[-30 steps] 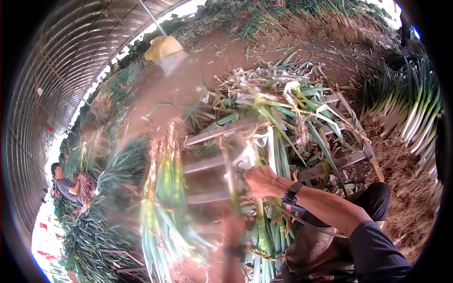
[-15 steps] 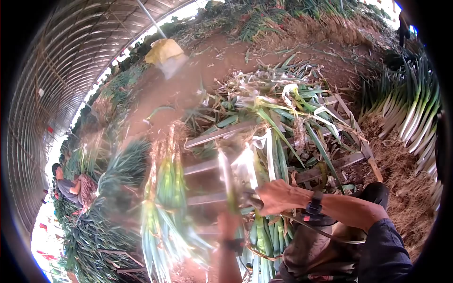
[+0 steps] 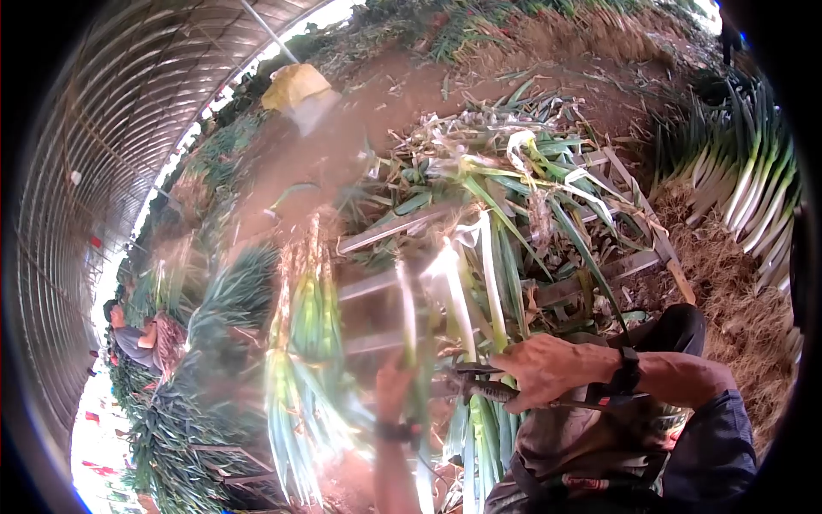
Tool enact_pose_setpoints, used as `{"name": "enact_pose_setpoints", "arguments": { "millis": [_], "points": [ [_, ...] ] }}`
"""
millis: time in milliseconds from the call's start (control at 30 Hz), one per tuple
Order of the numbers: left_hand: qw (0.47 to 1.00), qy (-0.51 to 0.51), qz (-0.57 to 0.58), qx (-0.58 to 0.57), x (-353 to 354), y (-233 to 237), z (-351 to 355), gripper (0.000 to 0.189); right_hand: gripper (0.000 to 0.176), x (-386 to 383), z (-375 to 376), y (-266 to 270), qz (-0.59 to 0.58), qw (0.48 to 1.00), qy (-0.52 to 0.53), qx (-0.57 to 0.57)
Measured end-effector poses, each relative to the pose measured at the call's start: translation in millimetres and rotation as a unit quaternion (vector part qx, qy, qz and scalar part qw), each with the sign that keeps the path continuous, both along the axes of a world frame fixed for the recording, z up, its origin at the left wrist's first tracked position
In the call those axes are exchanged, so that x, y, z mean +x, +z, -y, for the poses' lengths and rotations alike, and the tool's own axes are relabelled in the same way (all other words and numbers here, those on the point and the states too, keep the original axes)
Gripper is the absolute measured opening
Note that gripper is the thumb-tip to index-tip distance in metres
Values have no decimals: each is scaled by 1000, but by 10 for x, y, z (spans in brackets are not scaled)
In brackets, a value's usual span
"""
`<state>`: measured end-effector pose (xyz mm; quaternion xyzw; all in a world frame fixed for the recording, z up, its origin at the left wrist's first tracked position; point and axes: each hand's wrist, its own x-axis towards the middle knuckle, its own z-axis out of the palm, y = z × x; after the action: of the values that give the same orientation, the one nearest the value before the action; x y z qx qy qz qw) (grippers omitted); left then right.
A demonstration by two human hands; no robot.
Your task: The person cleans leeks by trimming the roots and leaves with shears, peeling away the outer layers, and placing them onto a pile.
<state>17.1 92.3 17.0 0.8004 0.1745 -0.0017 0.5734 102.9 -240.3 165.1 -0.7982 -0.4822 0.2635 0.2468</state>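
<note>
My left hand (image 3: 392,390), blurred by haze, is closed round a long green onion (image 3: 407,308). Its white stalk stands up above the fingers. To the right, my right hand (image 3: 548,373) grips a dark handheld tool (image 3: 484,383), which points left toward that stalk; its exact kind is hard to make out. Beside the tool, more green onions (image 3: 495,278) lie with white stalks up and green leaves hanging down over slats. A bundle of green onions (image 3: 312,321) with brown roots rests left of my left hand.
Loose leaves and peelings (image 3: 497,141) cover a slatted wooden frame (image 3: 629,265). Green onions (image 3: 758,176) are stacked at right above matted roots (image 3: 728,343). A person (image 3: 137,338) sits at far left beside a large green heap (image 3: 184,428). A yellowish bag (image 3: 300,90) hangs from a pole.
My right hand has moved right and slightly down with the tool, showing more of it. My left hand has shifted slightly left and up with its green onion.
</note>
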Motion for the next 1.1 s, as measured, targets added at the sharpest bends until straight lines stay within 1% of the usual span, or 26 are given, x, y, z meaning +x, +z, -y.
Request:
{"name": "enact_pose_setpoints", "arguments": {
  "millis": [33,67,133,167,200,233,267,333,367,400,467,533,567,633,667,700,733,767,833,900,933,967,1000,1033,1067,1100],
  "points": [
    [1000,3,-6,-28,-21,-159,-68,45,53,-21,28,37,-1,1000,3,3],
    [998,7,-12,-58,-37,-177,-46,46,54,-42,55,72,-1,1000,5,6],
    [998,-11,48,39,-164,-202,-1,44,56,-62,115,-36,-39,999,26,-8],
    [995,-2,66,71,-190,-246,17,42,41,-156,93,-110,22,984,3,178],
    [991,8,82,104,-215,-276,43,41,28,-244,67,-158,117,932,-21,342],
    [989,34,85,120,-203,-380,68,38,42,-247,157,-189,71,963,8,262],
    [989,44,75,121,-206,-431,67,36,46,-230,214,-215,15,980,27,196],
    [992,48,40,109,-187,-467,64,32,55,-173,236,88,-81,994,53,48],
    [994,42,16,96,-181,-489,48,31,54,-148,234,110,-116,990,64,45],
    [994,44,26,98,-186,-547,29,30,54,-147,231,101,-123,989,68,33],
    [993,49,46,100,-194,-671,0,30,52,-148,219,50,-108,992,67,1],
    [998,31,-1,46,-177,-266,180,29,52,-168,201,-57,-137,988,68,-17],
    [999,23,-24,20,-151,-111,250,28,52,-187,185,-87,-188,979,72,-13],
    [999,-7,-7,41,-136,-131,219,28,47,-222,175,-94,-213,970,112,-39],
    [998,-21,2,52,-110,-87,232,28,42,-237,135,41,-186,969,150,-69],
    [998,-28,12,57,-90,22,277,30,41,-245,118,63,-166,970,161,-80],
    [997,-39,25,65,-94,7,262,29,41,-252,102,85,-147,970,172,-90],
    [995,-50,37,72,-97,-35,226,29,42,-256,93,39,-136,975,156,-82],
    [991,-54,30,122,-75,-173,139,29,46,-275,89,-37,-170,974,135,-62],
    [978,-38,-8,204,-33,-222,131,31,52,-318,112,-83,-232,963,128,-40],
    [987,-41,-30,155,-34,-236,110,34,54,-341,129,-95,-250,959,127,-29],
    [992,-44,-51,105,32,59,227,38,55,-368,150,-82,-238,962,133,-18],
    [995,-46,-72,56,75,226,291,42,56,-363,160,-44,-222,967,124,-18],
    [992,-52,-70,92,100,134,253,45,57,-359,169,-6,-205,972,116,-18],
    [982,-54,-62,169,125,27,239,45,58,-302,164,75,-183,978,92,-30],
    [967,-56,-53,244,154,-83,249,45,59,-279,186,48,-145,987,62,-9]
  ]
}}
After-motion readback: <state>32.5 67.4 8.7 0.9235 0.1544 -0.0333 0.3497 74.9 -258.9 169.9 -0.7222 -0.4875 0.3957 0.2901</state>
